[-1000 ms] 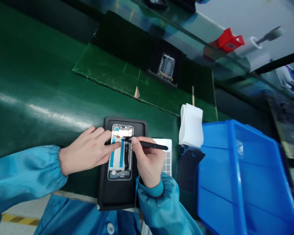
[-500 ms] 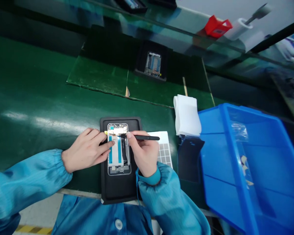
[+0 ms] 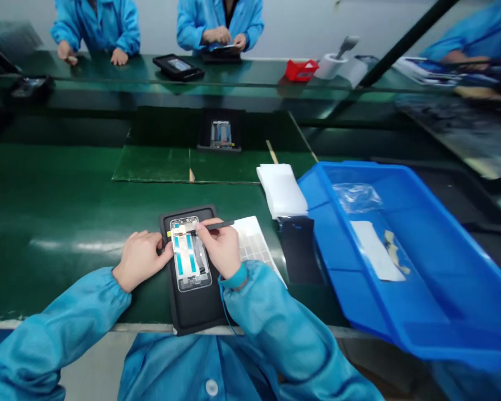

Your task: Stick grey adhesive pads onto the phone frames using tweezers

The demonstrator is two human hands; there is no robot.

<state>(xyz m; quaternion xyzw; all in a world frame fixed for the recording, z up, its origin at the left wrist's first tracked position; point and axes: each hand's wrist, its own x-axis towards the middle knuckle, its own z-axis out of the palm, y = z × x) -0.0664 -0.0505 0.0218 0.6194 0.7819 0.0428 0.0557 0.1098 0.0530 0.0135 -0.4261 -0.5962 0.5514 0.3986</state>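
An opened phone point(image 3: 188, 256) lies in a black tray point(image 3: 196, 312). Its circuit board shows at the top and blue strips run down its middle. My right hand point(image 3: 221, 245) pinches a slim black pen-like tool point(image 3: 221, 224) over the upper part of the phone; the tool's working tip is hard to make out. At the tray's left side rests my left hand point(image 3: 142, 259), fingers bent, thumb apart and against the phone's left edge. Nothing shows in its grasp. A yellow tab point(image 3: 169, 234) sticks out at the phone's upper left.
Right of the tray lie a gridded white sheet point(image 3: 253, 239), white cloths point(image 3: 283, 192), a dark sheet point(image 3: 298, 250) and a large blue bin point(image 3: 329, 278) with scraps inside. Ahead is another tray point(image 3: 236, 131) with an opened phone. Co-workers point(image 3: 221, 25) sit across the bench.
The head view has lifted, bringing co-workers into sight. My left fingers have drawn back from the middle of the phone to its left edge. My right hand still holds the tool there.
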